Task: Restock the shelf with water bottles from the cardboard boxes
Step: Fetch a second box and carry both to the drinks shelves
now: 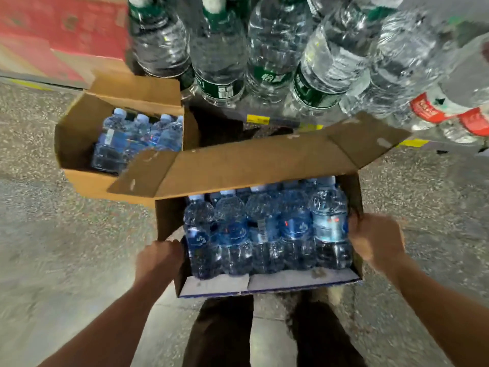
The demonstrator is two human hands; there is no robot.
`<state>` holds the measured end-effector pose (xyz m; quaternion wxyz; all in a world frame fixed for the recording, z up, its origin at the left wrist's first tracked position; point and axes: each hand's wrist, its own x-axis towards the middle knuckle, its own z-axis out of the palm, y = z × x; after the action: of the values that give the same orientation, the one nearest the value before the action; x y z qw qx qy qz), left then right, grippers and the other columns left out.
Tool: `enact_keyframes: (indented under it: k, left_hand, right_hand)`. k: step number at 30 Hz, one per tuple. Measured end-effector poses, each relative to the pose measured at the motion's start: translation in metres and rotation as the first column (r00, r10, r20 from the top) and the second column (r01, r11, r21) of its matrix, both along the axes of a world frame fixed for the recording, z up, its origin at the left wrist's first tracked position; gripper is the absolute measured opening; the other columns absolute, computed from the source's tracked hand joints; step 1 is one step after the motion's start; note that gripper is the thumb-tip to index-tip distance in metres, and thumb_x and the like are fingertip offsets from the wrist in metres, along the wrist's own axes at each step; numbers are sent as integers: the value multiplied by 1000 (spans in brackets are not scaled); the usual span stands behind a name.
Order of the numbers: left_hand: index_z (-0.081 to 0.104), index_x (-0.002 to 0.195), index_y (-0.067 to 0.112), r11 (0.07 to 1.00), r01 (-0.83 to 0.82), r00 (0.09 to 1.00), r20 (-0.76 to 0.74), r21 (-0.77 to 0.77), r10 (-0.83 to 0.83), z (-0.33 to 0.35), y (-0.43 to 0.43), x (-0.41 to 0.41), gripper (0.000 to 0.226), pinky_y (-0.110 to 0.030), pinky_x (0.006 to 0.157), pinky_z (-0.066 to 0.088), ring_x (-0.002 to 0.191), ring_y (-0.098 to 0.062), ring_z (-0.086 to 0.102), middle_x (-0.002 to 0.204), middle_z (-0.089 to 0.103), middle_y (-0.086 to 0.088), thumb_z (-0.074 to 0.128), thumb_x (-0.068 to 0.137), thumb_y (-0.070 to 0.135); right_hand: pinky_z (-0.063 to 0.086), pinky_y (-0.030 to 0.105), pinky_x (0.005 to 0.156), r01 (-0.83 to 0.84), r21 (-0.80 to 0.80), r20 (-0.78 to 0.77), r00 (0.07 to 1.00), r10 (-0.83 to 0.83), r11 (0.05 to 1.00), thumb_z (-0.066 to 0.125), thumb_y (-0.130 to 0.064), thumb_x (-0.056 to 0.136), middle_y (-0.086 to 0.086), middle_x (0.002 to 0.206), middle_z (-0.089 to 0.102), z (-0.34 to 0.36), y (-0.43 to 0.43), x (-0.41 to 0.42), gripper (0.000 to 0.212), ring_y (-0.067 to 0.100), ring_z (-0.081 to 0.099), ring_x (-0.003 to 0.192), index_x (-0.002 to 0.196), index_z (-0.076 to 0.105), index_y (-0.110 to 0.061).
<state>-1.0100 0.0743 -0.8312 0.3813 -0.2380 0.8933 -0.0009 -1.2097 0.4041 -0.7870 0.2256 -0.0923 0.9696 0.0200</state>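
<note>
An open cardboard box [264, 165] sits low in front of me, with several blue-labelled water bottles [267, 231] lying in a row inside. My left hand [158, 258] grips the box's left side near its front corner. My right hand [375, 241] grips the right side, its fingers curled over the wall next to the last bottle. A second open cardboard box [79, 128] with more blue bottles [137, 139] stands on the floor to the far left. The shelf [264, 119] beyond carries large clear bottles with green labels [219, 54].
Red-labelled bottles [434, 109] stand at the shelf's right end. A red carton [60, 30] sits at top left. Speckled grey floor [66, 247] spreads to both sides. My dark-trousered legs [225, 332] are below the near box.
</note>
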Motion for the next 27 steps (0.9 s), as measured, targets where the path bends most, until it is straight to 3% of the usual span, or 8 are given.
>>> enact_keyframes:
  k: [3, 6, 8, 10, 12, 14, 18, 27]
  left_hand:
    - [66, 105, 21, 996, -86, 996, 0, 29, 86, -28, 23, 9, 32, -30, 70, 48, 92, -30, 67, 96, 70, -8, 37, 97, 33]
    - [68, 99, 13, 968, -244, 966, -75, 54, 248, -44, 46, -20, 33, -32, 69, 46, 91, -36, 66, 94, 70, -17, 40, 98, 31]
    - [69, 100, 12, 983, -180, 974, -131, 47, 184, -65, 44, -41, 32, -36, 72, 50, 91, -37, 66, 95, 70, -17, 41, 98, 28]
    - [70, 99, 19, 1000, -22, 989, -145, 7, 22, -88, 45, -53, 22, -31, 69, 51, 89, -33, 67, 93, 71, -10, 53, 92, 31]
    - [73, 91, 24, 997, 76, 977, -196, -32, -80, -111, 51, -49, 16, -29, 61, 52, 79, -31, 69, 83, 71, -9, 65, 84, 36]
    - [71, 102, 17, 991, -105, 978, -174, 85, 119, -132, 65, -51, 26, -35, 74, 51, 93, -36, 65, 98, 68, -18, 50, 95, 31]
    - [65, 96, 3, 873, -466, 833, -261, 143, 487, -159, 61, -63, 50, -43, 78, 48, 96, -44, 61, 100, 64, -28, 41, 95, 47]
    - [53, 116, 3, 840, -531, 828, -147, 110, 542, -175, 68, -88, 42, -43, 84, 44, 105, -44, 57, 113, 60, -29, 36, 99, 38]
  right_hand:
    - [33, 25, 52, 18, -35, 37, 999, -16, 999, 31, -37, 97, 11, 56, 53, -40, 13, -2, 50, 30, 58, 60, 59, 51, -13]
    - [35, 29, 56, -72, 57, 111, 992, 65, 996, 38, -20, 100, 17, 69, 61, -78, 13, 9, 36, 32, 61, 66, 80, 64, -4]
    - [43, 35, 57, -71, 61, 110, 992, 64, 996, 48, -11, 97, 23, 64, 59, -116, 18, 11, 30, 37, 63, 62, 77, 65, 4]
    - [45, 43, 64, 117, -4, 125, 985, -116, 993, 39, -29, 99, 29, 63, 58, -164, 36, -3, 54, 44, 64, 69, 63, 59, 7]
    - [44, 43, 68, 108, 9, 139, 984, -109, 994, 18, -49, 86, 34, 72, 62, -204, 57, -10, 72, 45, 63, 74, 61, 58, 6]
    - [45, 41, 66, 117, 18, 90, 989, -118, 993, 15, -53, 80, 36, 76, 63, -225, 72, -16, 81, 45, 64, 74, 68, 63, 11]
    - [48, 47, 70, 143, 23, 46, 989, -144, 989, 43, -33, 99, 39, 71, 61, -232, 77, -14, 62, 50, 63, 71, 71, 66, 17]
    - [44, 43, 71, 409, -105, 79, 912, -403, 906, 40, -36, 101, 38, 83, 63, -234, 74, 2, 59, 46, 63, 80, 82, 66, 14]
